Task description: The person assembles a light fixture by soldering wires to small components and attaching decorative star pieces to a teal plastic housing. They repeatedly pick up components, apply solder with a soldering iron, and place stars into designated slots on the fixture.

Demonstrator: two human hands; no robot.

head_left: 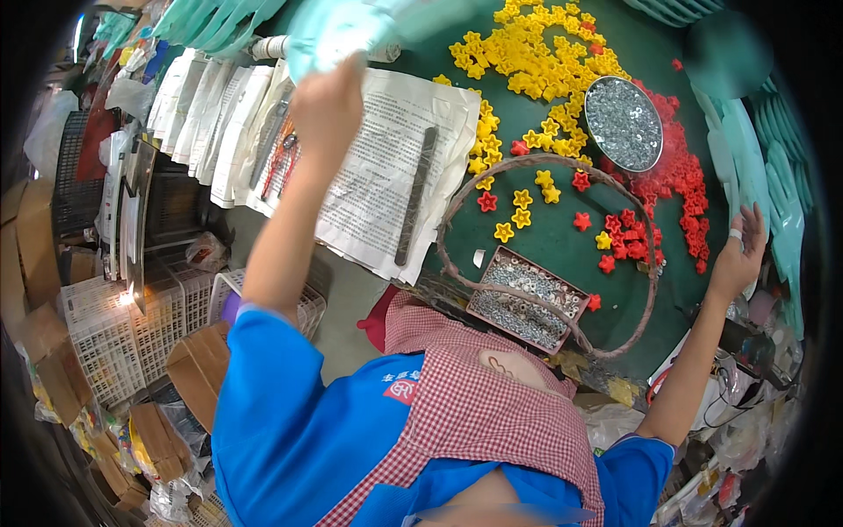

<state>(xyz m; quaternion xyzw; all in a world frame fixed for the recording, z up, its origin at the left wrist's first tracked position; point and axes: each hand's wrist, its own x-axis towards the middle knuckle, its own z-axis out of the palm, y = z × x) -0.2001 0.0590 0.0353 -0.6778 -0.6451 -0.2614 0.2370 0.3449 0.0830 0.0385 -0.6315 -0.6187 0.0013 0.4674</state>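
At the upper left my left hand (329,110) is closed on a teal plastic piece (329,35), which is smeared by motion so its shape is unclear. Over at the right edge of the green table, my right hand (740,250) has its fingers stretched out and apart, with a pale band round one finger. It lies against the lower end of a long teal plastic piece (738,158); I see no firm grip. A blurred round teal part (729,54) shows above that piece. More teal pieces (786,220) are stacked beside this hand.
Yellow star-shaped pieces (544,53) and red ones (672,176) cover much of the table (536,255). A round tin (623,123) and a box (527,299) hold small shiny parts. A wrapped hoop (443,237) lies there. Printed sheets (378,167) carry a dark bar (416,198). Crates (105,334) stand left.
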